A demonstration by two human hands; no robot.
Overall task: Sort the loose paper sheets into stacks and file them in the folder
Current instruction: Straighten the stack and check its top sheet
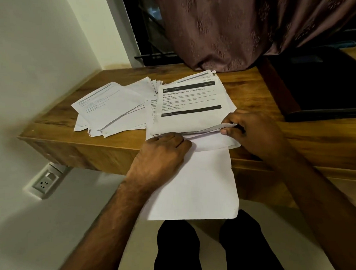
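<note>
Surface: a wooden desk (253, 93) with a warm, streaked grain, its thick front edge facing the camera and its left end meeting a pale wall (24, 60).
Loose sheets: a fanned, untidy spread of printed pages (109, 107) lies on the left half of the desktop, overlapping one another at angles.
Stack: a neater pile of printed sheets (189, 101) sits near the front edge at the middle of the desk, its top page showing a bold heading and black bars.
Folder: a white folder (196, 185) lies under the stack, its blank flap hanging over the desk edge toward the person.
Left hand (161, 152): palm down with relaxed fingers, pressing on the folder at the stack's near left corner.
Right hand (253, 128): fingers and thumb pinch the near right edge of the stack, lifting it slightly off the folder.
Window area: a brown patterned curtain (249, 23) drapes onto the desk's back edge, dark glass behind it.
Right side: a dark flat object (325, 85) rests on the desk; I cannot tell what it is.
Wall below: a white power socket (45, 181) sits under the desk's left end.
Floor: pale floor (94, 211), with the person's dark trouser legs (209, 246) below the folder.
</note>
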